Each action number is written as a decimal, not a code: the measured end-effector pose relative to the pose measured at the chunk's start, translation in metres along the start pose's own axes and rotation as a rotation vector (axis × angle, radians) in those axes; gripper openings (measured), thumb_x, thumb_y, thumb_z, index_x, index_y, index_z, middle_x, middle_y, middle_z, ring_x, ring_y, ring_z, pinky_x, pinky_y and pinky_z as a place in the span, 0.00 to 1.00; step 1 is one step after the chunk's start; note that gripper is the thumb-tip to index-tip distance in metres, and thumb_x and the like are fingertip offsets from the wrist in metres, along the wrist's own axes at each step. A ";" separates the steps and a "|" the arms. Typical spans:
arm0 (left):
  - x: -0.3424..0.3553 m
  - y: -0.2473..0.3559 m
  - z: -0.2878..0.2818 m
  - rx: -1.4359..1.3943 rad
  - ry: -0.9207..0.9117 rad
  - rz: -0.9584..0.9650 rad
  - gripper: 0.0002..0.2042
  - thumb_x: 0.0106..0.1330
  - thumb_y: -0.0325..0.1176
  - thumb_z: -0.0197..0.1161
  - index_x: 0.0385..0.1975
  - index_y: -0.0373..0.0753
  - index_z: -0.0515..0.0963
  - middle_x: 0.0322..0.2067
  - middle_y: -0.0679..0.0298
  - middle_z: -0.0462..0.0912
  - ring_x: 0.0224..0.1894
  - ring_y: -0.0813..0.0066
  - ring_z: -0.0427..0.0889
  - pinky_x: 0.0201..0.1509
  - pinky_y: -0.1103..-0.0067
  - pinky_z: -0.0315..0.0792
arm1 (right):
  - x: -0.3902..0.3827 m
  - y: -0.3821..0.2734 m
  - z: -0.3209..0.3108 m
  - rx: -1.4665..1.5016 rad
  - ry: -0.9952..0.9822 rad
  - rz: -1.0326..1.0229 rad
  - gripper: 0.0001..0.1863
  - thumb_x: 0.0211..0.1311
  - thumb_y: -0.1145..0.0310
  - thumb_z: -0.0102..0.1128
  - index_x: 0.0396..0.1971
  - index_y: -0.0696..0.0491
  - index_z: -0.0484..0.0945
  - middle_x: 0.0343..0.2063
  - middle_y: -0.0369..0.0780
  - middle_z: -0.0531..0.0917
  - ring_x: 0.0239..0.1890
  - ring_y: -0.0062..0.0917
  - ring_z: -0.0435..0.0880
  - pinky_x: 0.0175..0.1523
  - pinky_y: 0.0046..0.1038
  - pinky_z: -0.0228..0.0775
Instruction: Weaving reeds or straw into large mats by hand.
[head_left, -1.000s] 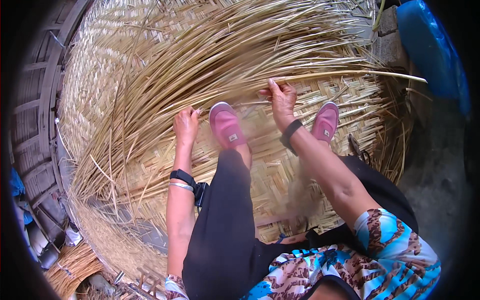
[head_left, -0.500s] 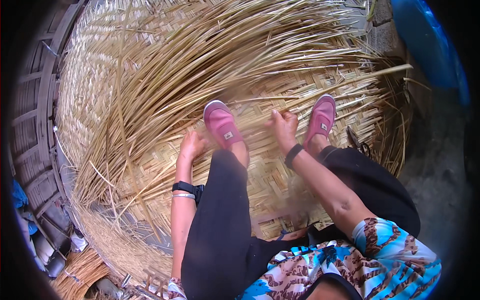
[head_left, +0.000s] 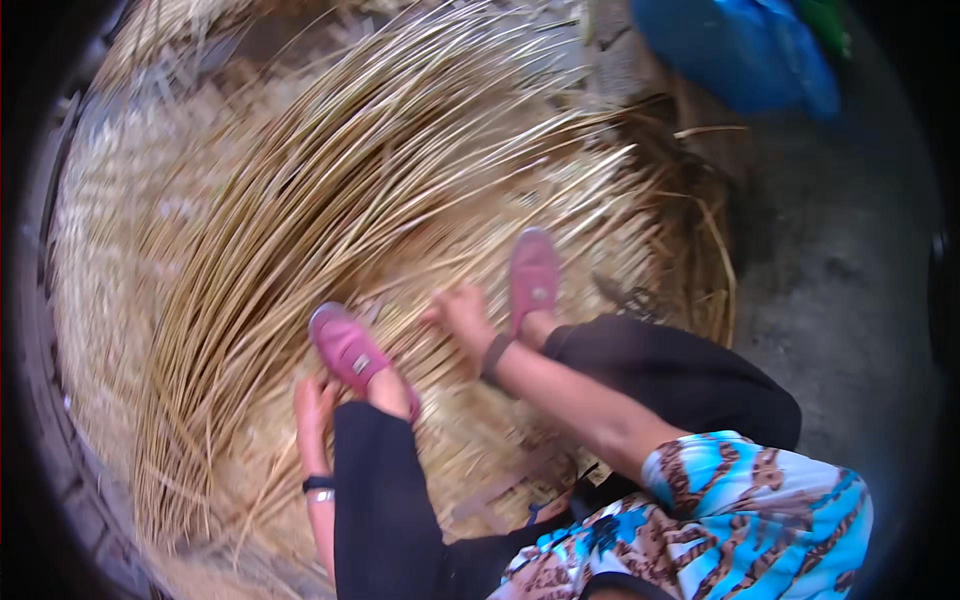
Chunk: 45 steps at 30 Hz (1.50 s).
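A large woven mat of flat, straw-coloured strips lies under my feet. Across it sweeps a thick, curved bundle of long thin strips. My left hand is low beside my left pink shoe, over the strips; its fingers are smeared and partly curled, so its grip does not show. Between my two shoes, my right hand is close above the weave with its fingers drawn together. Whatever is pinched there is too blurred to name. My right shoe rests on the mat.
Loose strip ends stick out past the mat's right edge, by a dark tool-like object. Blue plastic sheeting is at the upper right, above grey floor. A slatted wooden frame borders the mat on the left.
The view has swung, so mat, feet and hands appear further left and lower. Both hands keep roughly their places beside the shoes; the right one has drawn slightly back from the right shoe.
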<state>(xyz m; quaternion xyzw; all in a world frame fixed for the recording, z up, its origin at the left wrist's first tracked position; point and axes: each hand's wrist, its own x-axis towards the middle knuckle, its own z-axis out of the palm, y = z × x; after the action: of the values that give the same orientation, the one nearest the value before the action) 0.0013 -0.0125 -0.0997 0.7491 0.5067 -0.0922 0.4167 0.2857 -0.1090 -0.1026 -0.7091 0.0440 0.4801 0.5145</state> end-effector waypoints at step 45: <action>-0.004 -0.013 0.014 0.239 0.132 0.057 0.10 0.56 0.37 0.61 0.30 0.37 0.79 0.30 0.50 0.81 0.38 0.50 0.79 0.41 0.61 0.72 | 0.023 -0.044 -0.071 -0.408 -0.213 -0.176 0.22 0.62 0.55 0.60 0.27 0.64 0.77 0.22 0.44 0.82 0.19 0.24 0.82 0.19 0.21 0.72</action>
<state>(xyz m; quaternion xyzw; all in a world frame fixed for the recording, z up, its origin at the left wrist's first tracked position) -0.0074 -0.0236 -0.1133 0.8120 0.4969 -0.0906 0.2926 0.3681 -0.1333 -0.0882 -0.7448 -0.1702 0.5046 0.4022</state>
